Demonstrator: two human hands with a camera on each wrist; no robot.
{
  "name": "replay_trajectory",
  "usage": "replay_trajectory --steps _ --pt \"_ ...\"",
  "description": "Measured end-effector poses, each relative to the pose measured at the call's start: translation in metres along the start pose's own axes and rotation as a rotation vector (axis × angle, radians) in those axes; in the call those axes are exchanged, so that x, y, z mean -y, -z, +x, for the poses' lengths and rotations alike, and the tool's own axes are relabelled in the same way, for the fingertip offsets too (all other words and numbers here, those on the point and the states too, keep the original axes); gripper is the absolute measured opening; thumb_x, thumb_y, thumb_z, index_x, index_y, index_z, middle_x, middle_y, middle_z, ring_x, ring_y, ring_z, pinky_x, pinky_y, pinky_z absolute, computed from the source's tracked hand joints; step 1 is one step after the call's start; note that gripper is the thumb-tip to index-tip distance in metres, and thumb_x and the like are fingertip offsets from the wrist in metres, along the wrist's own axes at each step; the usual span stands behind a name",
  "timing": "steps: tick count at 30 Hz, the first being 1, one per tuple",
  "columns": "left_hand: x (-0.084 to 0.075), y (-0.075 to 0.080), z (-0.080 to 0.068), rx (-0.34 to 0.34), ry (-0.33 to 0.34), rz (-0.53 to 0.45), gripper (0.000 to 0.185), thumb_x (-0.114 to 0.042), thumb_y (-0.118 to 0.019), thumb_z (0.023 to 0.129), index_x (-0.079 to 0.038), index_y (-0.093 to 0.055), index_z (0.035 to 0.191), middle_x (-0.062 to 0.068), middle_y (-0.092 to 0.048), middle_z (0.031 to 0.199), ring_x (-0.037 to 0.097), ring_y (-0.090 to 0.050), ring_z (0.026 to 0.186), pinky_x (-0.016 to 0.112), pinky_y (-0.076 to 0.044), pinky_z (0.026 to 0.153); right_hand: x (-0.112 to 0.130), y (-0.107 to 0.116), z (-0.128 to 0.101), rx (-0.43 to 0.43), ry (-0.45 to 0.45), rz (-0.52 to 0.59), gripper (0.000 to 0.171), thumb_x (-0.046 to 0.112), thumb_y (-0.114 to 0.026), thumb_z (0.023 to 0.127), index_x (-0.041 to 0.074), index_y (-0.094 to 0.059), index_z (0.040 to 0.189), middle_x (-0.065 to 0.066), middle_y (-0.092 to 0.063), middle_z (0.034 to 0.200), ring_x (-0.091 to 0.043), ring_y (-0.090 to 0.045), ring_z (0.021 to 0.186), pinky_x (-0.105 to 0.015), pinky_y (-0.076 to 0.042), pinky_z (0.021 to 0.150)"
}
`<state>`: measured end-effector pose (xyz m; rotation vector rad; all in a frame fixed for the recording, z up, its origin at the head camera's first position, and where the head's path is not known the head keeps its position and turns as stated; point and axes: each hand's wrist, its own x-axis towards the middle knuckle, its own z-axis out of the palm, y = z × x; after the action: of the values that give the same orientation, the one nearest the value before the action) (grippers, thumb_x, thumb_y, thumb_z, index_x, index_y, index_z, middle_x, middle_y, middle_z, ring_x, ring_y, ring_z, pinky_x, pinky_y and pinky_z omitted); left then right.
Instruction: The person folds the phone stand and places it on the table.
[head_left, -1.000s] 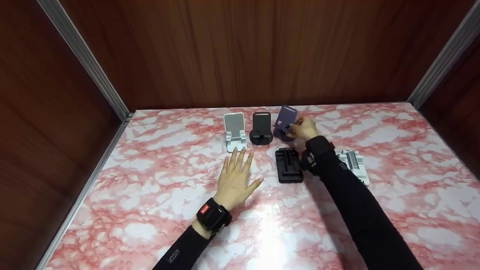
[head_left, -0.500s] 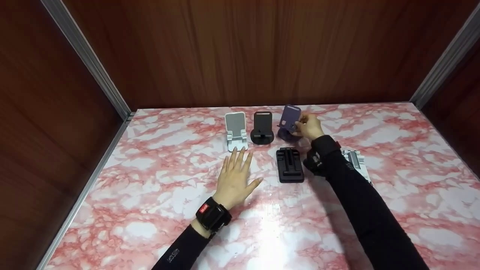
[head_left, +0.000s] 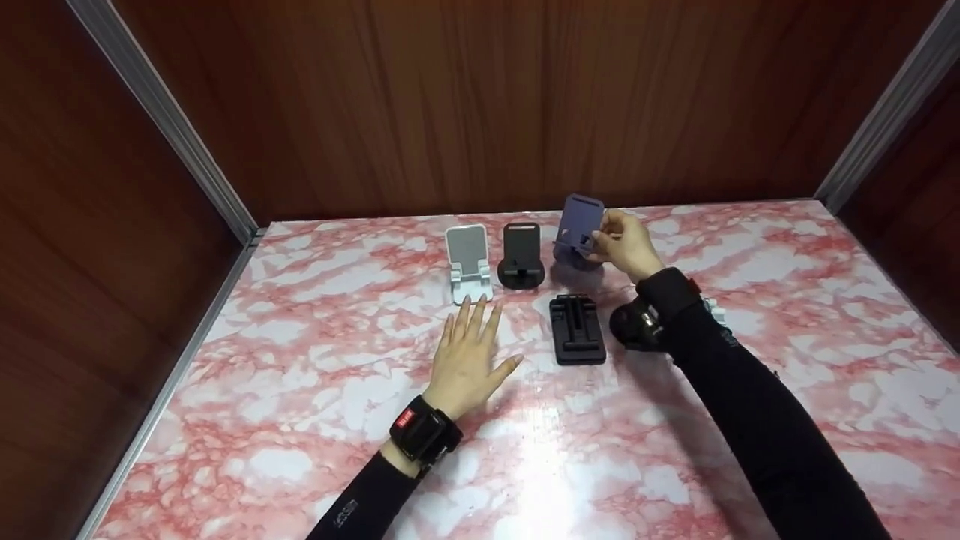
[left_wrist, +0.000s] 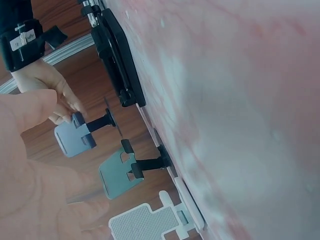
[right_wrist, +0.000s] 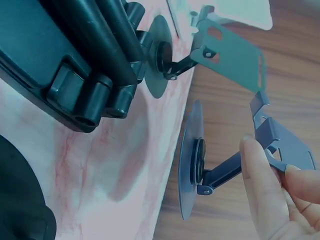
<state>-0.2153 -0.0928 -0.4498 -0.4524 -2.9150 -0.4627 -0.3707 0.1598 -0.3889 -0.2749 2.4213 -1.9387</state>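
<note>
My right hand (head_left: 628, 244) pinches the purple phone stand (head_left: 581, 219) by its lower cradle, with fingers and thumb on it in the right wrist view. The round base (right_wrist: 190, 160) of that stand hangs apart from the tabletop. To its left stands a black phone stand (head_left: 522, 251) on a round foot, unfolded. Farther left is an unfolded white phone stand (head_left: 468, 255) with a grey pad. My left hand (head_left: 463, 367) lies palm down with fingers straight and spread, its fingertips close to the white stand's base. It holds nothing.
A folded black phone stand (head_left: 577, 330) lies flat in front of the unfolded ones. A folded white stand (head_left: 716, 311) is mostly hidden by my right sleeve. Brown wood-grain panels (head_left: 525, 105) wall the back and sides of the marbled table (head_left: 300, 405).
My right hand has raised the purple stand off the table and moved it slightly right and back. My left hand has stayed nearly still.
</note>
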Motion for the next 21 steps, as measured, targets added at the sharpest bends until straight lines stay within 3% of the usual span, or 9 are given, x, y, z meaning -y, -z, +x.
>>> replay_trajectory --steps 9,15,21 --pt "-0.003 0.001 0.0 0.012 -0.004 -0.027 0.078 -0.052 -0.052 0.097 -0.006 -0.028 0.156 0.019 -0.022 0.163 0.038 -0.013 0.153 0.054 -0.016 0.125 0.003 0.005 -0.019 0.038 0.097 0.043 0.006 -0.007 -0.05 0.098 -0.006 -0.048 0.093 -0.002 -0.059 0.084 -0.006 -0.066 0.076 -0.023 -0.062 0.069" --pt "-0.001 0.004 0.002 0.017 -0.009 -0.073 0.079 -0.05 -0.054 0.097 -0.004 -0.027 0.155 0.019 -0.021 0.164 0.038 -0.013 0.153 0.054 -0.015 0.125 0.011 0.009 -0.035 0.108 0.141 0.061 0.003 -0.003 -0.051 0.099 -0.005 -0.052 0.096 0.0 -0.061 0.087 -0.007 -0.067 0.08 -0.024 -0.062 0.073" --pt "0.0 0.006 0.005 0.035 -0.077 -0.217 0.078 -0.042 -0.054 0.099 -0.001 -0.02 0.156 0.019 -0.018 0.164 0.037 -0.012 0.153 0.051 -0.014 0.126 0.017 0.003 -0.052 0.182 0.202 0.016 0.01 -0.004 -0.053 0.098 -0.013 -0.048 0.094 0.0 -0.064 0.088 -0.009 -0.07 0.08 -0.027 -0.063 0.074"
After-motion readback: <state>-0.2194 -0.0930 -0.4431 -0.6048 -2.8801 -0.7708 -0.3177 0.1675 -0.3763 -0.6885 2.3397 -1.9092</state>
